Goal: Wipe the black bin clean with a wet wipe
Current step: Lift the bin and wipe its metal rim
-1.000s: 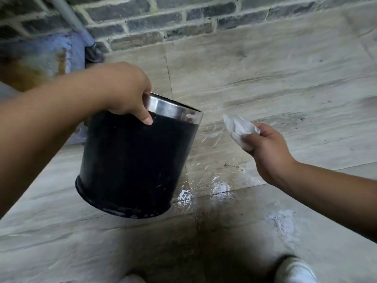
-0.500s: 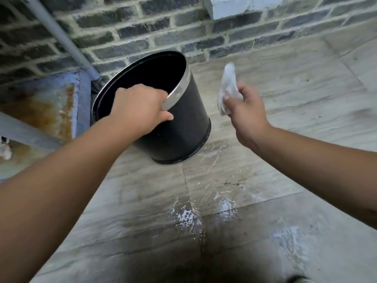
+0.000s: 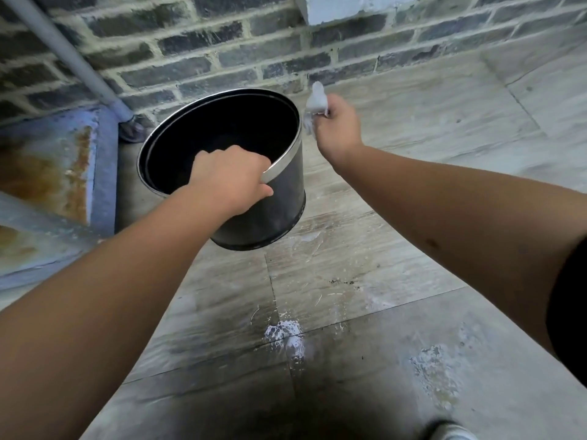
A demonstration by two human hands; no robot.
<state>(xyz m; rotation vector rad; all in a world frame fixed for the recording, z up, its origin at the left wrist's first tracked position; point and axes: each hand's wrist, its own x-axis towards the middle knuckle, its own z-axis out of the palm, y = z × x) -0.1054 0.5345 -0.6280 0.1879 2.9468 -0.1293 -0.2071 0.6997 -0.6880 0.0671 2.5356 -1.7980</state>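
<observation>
The left hand (image 3: 233,179) is clamped on the near part of the silver rim of the black bin (image 3: 282,198), fingers curled inside and thumb outside, holding it tilted with its open mouth turned up and toward the brick wall (image 3: 222,49); whether its base touches the tiled floor (image 3: 397,249) I cannot tell. The right hand (image 3: 337,128) is closed around a crumpled white wet wipe (image 3: 315,101), held just beside the far right edge of the rim, the wipe sticking up out of the fist. A grey pipe (image 3: 68,57) runs down the wall to the bin's left.
</observation>
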